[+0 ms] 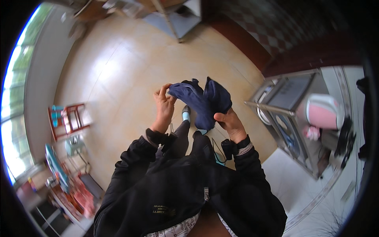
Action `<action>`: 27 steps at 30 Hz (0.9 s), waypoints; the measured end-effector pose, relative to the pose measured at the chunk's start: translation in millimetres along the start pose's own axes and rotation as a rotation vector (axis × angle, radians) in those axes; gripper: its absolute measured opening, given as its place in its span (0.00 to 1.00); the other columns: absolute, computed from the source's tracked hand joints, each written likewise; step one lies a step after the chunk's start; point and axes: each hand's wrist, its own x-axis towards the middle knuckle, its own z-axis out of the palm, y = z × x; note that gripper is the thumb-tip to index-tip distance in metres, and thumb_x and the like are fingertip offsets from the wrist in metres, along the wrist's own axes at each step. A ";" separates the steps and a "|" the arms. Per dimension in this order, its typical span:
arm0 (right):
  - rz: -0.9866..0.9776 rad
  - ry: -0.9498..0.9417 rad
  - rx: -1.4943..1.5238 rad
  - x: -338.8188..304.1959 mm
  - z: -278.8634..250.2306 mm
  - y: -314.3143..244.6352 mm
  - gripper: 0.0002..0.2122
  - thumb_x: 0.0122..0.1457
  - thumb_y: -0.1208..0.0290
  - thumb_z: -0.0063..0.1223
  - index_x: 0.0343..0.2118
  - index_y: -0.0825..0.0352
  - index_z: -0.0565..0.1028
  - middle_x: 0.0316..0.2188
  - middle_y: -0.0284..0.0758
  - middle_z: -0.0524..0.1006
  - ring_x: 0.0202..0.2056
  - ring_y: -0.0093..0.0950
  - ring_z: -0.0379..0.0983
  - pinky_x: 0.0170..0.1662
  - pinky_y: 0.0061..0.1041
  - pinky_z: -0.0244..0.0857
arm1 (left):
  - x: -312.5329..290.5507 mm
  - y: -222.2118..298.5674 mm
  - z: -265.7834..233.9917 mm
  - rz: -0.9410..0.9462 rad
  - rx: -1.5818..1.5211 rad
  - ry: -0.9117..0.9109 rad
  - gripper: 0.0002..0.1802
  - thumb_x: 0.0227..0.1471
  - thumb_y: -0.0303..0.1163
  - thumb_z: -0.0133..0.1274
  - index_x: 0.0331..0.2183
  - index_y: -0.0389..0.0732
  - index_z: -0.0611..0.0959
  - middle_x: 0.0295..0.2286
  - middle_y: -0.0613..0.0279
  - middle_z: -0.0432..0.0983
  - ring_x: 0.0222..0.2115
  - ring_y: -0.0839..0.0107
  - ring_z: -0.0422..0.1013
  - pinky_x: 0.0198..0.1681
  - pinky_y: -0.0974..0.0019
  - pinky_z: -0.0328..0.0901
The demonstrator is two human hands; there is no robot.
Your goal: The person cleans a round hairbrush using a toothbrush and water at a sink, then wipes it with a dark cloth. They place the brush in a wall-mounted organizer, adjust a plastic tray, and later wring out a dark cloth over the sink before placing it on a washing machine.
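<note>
A crumpled dark blue cloth garment (193, 98) hangs in the air in front of me, above my feet. Its exact kind is hard to make out among the folds. My left hand (162, 106) pinches its upper left corner between thumb and fingers. On the other side, my right hand (232, 124) grips the lower right part, thumb lying on the cloth and the other fingers mostly hidden behind it. A peak of fabric stands up near the middle right. Both wrists carry dark bands with small black devices.
To the right stands a metal-framed rack (292, 114) beside a pink and white appliance (324, 111). A small red-brown wooden chair (69, 120) is at the left, with cluttered items below it. Far ahead, a table leg (169, 23) meets the tan tiled floor (114, 63).
</note>
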 end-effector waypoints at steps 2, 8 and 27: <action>0.136 -0.190 -0.039 13.3 23.8 24.6 0.35 0.45 0.71 0.67 0.57 0.70 0.61 0.51 0.34 0.69 0.51 0.27 0.65 0.56 0.25 0.57 | -11.0 -1.7 -46.3 -0.292 -0.711 -0.133 0.16 0.56 0.29 0.48 0.47 0.39 0.72 0.43 0.53 0.70 0.44 0.63 0.70 0.48 0.63 0.67; 0.483 -0.434 -0.296 63.3 71.3 115.0 0.21 0.52 0.76 0.56 0.51 0.68 0.69 0.45 0.31 0.73 0.46 0.24 0.68 0.53 0.23 0.59 | -19.3 22.9 -199.3 -0.041 -1.384 -0.285 0.30 0.55 0.43 0.41 0.53 0.32 0.66 0.50 0.42 0.65 0.50 0.47 0.65 0.51 0.44 0.61; -0.137 -0.865 -1.513 236.5 431.0 388.8 0.07 0.56 0.68 0.55 0.28 0.66 0.79 0.32 0.34 0.78 0.31 0.28 0.71 0.36 0.27 0.63 | -133.7 -10.5 -541.6 0.219 -0.354 0.403 0.30 0.49 0.14 0.40 0.55 0.39 0.63 0.49 0.59 0.66 0.50 0.71 0.64 0.54 0.66 0.59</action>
